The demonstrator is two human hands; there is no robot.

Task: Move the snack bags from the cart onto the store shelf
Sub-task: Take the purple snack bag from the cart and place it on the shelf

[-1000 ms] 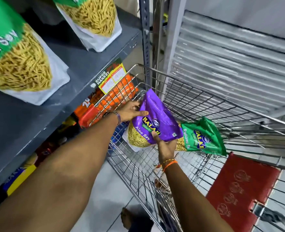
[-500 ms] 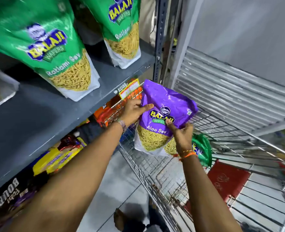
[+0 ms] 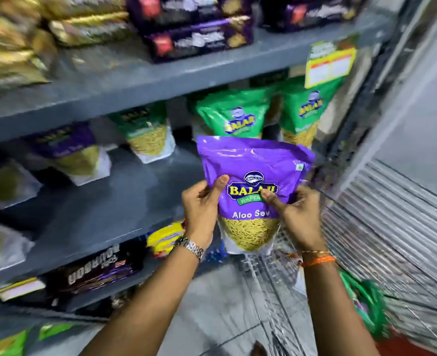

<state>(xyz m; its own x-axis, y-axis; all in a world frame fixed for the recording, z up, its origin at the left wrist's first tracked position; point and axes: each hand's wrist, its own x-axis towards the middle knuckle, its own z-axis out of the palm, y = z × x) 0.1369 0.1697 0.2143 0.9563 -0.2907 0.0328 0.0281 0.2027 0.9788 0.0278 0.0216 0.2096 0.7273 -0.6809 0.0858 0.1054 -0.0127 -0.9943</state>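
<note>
A: Where is the purple snack bag (image 3: 253, 181)?

B: Upright in the air, in front of the grey shelf (image 3: 104, 201), just above the wire cart (image 3: 271, 276). Its label faces the camera and reads "Aloo Sev".

A: And the hands?

B: Both are clamped on it. The left hand (image 3: 202, 206) grips the left edge, thumb on the front. The right hand (image 3: 297, 214) grips the right side, thumb pressed on the logo. There is a metal watch (image 3: 190, 246) on the left wrist and orange threads (image 3: 317, 259) on the right.

A: What stands on the shelf?

B: Green bags (image 3: 234, 116) just behind the purple one, and more bags further left, blurred. A yellow price tag (image 3: 329, 64) hangs from the shelf above.

A: Anything in the cart?

B: A green bag (image 3: 363, 304) at the lower right, blurred.
</note>
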